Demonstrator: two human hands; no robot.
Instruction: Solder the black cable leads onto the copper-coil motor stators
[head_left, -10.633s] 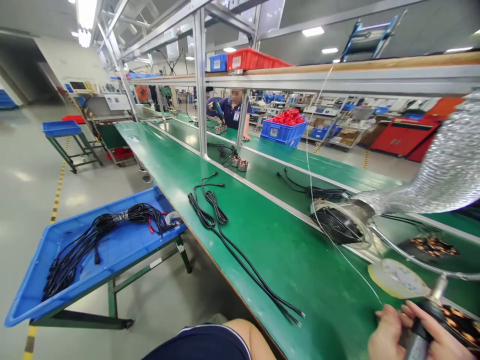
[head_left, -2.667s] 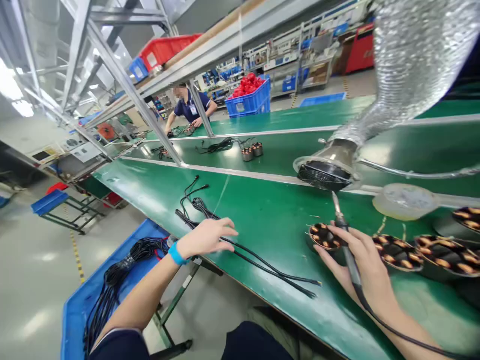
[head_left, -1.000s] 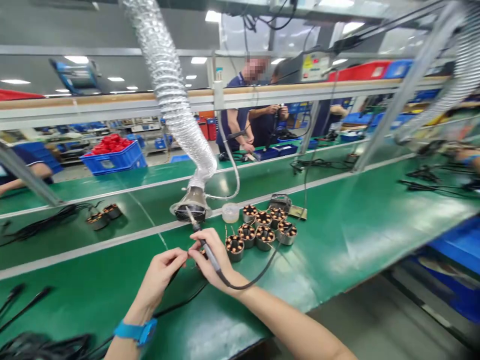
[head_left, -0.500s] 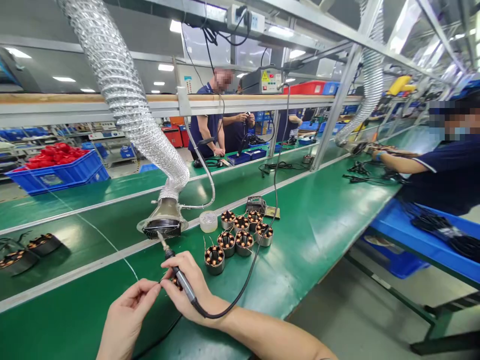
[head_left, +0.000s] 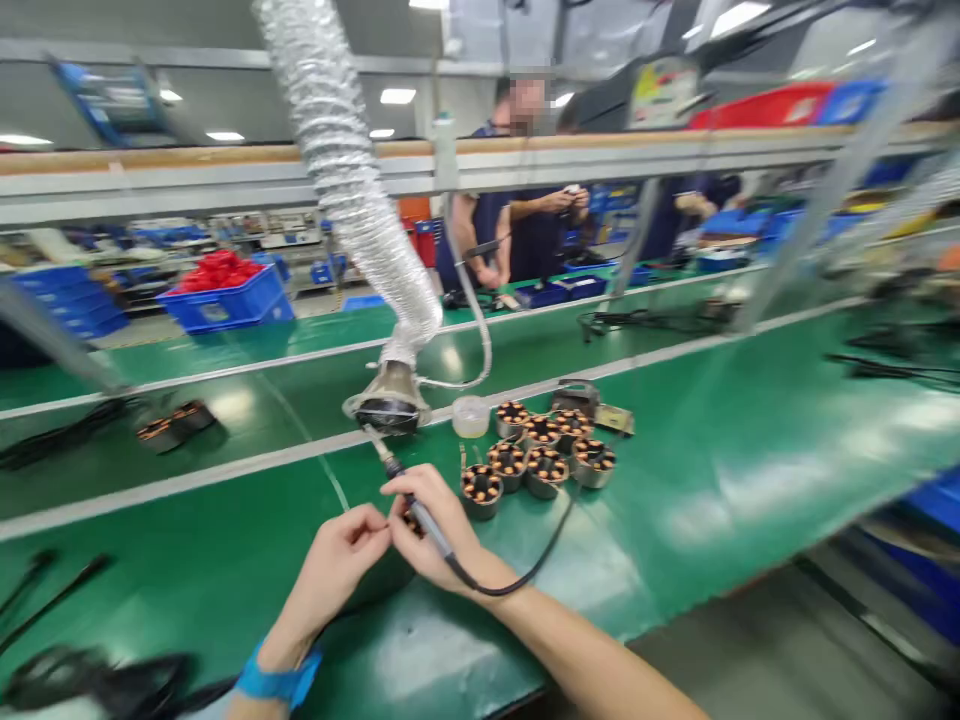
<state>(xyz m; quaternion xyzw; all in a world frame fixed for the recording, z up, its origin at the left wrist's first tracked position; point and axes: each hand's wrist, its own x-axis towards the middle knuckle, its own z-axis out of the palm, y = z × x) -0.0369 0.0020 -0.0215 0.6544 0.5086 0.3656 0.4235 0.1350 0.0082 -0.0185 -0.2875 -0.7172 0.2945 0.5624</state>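
Note:
My right hand is closed round a soldering iron, whose tip points up and away towards the fume hood. A motor stator with copper windings shows partly under the same hand. Just left of it, my left hand pinches thumb and finger together against the right fingertips; what lies between them is too small to make out. A dark cable runs below the left hand. Several stators stand grouped on the green bench to the right of my hands.
Beyond the iron tip hangs the fume hood on a silver duct. A clear round tub and an iron stand sit by the stators. Black cables lie at lower left. Co-workers stand across the bench.
My view has swung left, so the scene sits further right and is blurred. The left wrist with a blue band now shows. Both hands keep their hold close together.

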